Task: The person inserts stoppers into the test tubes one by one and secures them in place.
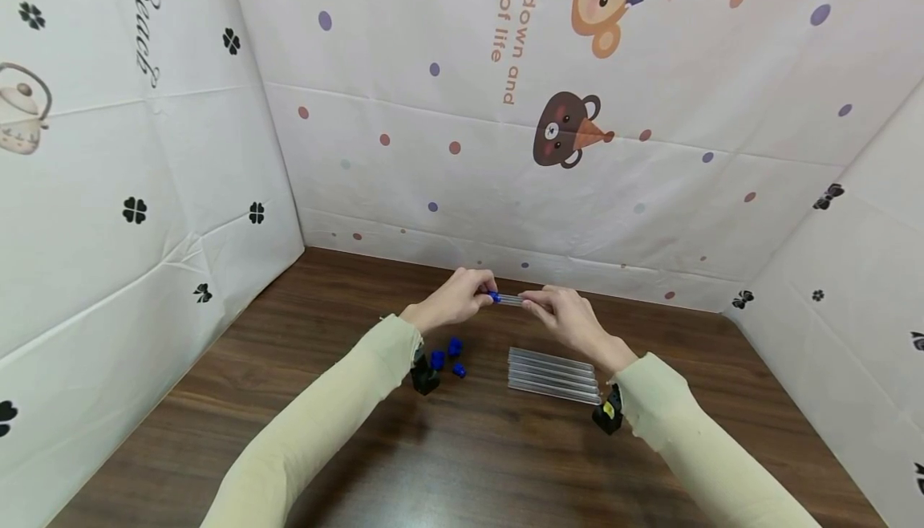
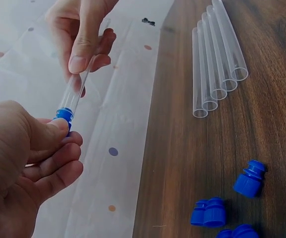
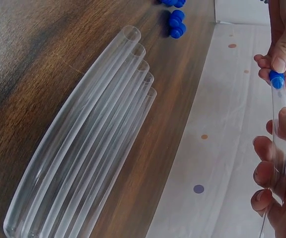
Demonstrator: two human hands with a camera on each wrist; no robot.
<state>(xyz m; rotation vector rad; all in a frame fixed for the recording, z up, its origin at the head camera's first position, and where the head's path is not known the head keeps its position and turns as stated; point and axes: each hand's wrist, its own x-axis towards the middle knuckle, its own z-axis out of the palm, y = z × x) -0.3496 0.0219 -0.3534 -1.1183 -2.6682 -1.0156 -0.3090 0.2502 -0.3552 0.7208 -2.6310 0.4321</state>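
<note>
My left hand (image 1: 456, 300) pinches a blue stopper (image 2: 65, 115) between thumb and fingers. The stopper sits at the mouth of a clear test tube (image 3: 279, 119); how deep it is in the tube I cannot tell. My right hand (image 1: 566, 318) grips that tube along its length, fingers curled round it. Both hands are raised near the back of the table, the tube held between them. Below the right hand several clear test tubes (image 1: 552, 375) lie side by side. Loose blue stoppers (image 2: 250, 178) lie on the table by the left wrist.
The dark wooden table (image 1: 462, 464) is bounded by white printed sheets (image 1: 433, 167) at the back and both sides. Black wrist cameras hang under each wrist, the left one (image 1: 424, 375) beside the stoppers and the right one (image 1: 608, 416) beside the row of tubes.
</note>
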